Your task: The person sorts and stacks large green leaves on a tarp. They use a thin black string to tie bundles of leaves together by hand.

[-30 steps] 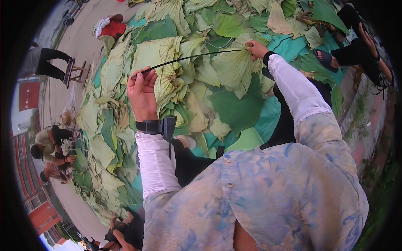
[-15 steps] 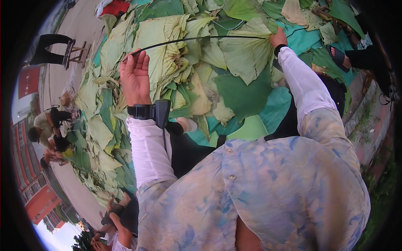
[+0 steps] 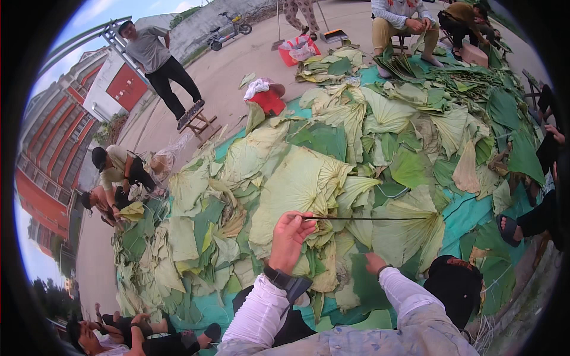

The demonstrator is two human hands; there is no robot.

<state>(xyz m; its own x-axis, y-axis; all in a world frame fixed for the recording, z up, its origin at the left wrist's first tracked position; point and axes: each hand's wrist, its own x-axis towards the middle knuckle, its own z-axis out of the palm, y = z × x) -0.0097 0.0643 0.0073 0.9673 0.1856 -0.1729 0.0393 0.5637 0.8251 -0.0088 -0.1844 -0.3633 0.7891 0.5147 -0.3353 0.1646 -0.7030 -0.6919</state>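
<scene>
My left hand (image 3: 289, 240) pinches the near end of a long, thin dark rod (image 3: 359, 218) between thumb and fingers, palm turned up. The rod points right, its far end lying over a pale green lotus leaf (image 3: 409, 234); I cannot tell whether it is joined to that leaf. My right hand (image 3: 375, 262) is lower, off the rod, at the upper edge of a dark green lotus leaf (image 3: 369, 288). Its fingers are small and hard to make out, so its grip is unclear. Left of the rod lies a thick stack of folded pale lotus leaves (image 3: 297, 184).
Loose lotus leaves (image 3: 148, 261) cover the green tarp (image 3: 211, 308) around me. A red bag (image 3: 268, 101) stands at the far edge, near a wooden stool (image 3: 199, 123). People sit around the pile; one person (image 3: 157, 62) stands at far left. A dark cap (image 3: 454, 285) is near my right arm.
The view has tipped up, showing more of the pile and people. My right hand has let go of the rod's far end and moved down nearer to me. My left hand still holds the rod.
</scene>
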